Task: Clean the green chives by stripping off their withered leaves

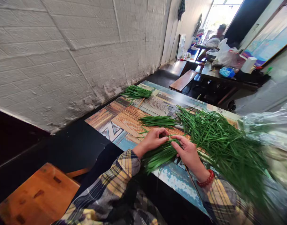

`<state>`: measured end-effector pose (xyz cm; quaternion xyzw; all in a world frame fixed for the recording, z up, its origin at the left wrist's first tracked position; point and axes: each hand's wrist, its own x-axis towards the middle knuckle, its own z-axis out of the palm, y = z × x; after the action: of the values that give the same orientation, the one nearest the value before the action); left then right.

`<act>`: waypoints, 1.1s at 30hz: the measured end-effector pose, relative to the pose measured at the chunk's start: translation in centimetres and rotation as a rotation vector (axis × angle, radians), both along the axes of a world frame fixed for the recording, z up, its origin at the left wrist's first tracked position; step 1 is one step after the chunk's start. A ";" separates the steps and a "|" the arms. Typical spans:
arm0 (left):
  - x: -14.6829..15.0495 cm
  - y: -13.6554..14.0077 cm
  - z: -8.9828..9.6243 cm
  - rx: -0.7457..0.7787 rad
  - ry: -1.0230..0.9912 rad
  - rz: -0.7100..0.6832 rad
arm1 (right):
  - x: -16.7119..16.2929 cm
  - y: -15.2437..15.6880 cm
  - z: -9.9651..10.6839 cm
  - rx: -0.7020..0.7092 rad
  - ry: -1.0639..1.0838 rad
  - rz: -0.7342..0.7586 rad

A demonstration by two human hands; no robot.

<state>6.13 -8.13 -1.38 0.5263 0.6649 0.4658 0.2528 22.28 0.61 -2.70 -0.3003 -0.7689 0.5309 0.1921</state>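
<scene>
Above a bundle of long green garlic chives, my left hand has its fingers curled in, with thumb and forefinger closed on chives. My right hand faces it over the same bundle, its thumb and forefinger bent towards a thin green strand between the two hands. A thin brown stick slants out from under the right palm; whether that hand grips it is hidden. Just beyond lies a smaller row of chives. To the right spreads a large loose heap of chives.
A further chive bunch lies at the table's far left corner, beside thin wooden skewers. Clear plastic bags crowd the right side. A wooden stool stands at lower left, by the white wall. A person sits far back.
</scene>
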 end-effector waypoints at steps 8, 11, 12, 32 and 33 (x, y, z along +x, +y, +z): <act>0.1 0.1 0.1 0.033 0.057 0.086 | 0.1 -0.2 0.3 0.017 -0.003 -0.011; 0.0 0.2 -0.2 0.034 0.046 0.088 | 0.1 -0.3 0.5 0.009 0.004 -0.012; 0.0 0.2 -0.3 0.037 0.043 0.082 | 0.0 -0.3 0.5 0.000 0.007 -0.014; 0.1 0.0 -0.7 0.095 -0.068 0.019 | 0.1 0.0 0.0 0.077 -0.038 -0.027; 0.1 0.0 -0.7 0.094 -0.072 0.020 | 0.1 0.0 0.0 0.075 -0.036 -0.027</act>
<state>6.27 -8.12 -2.11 0.5138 0.6379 0.5177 0.2470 22.42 0.63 -2.67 -0.3126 -0.7874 0.4937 0.1964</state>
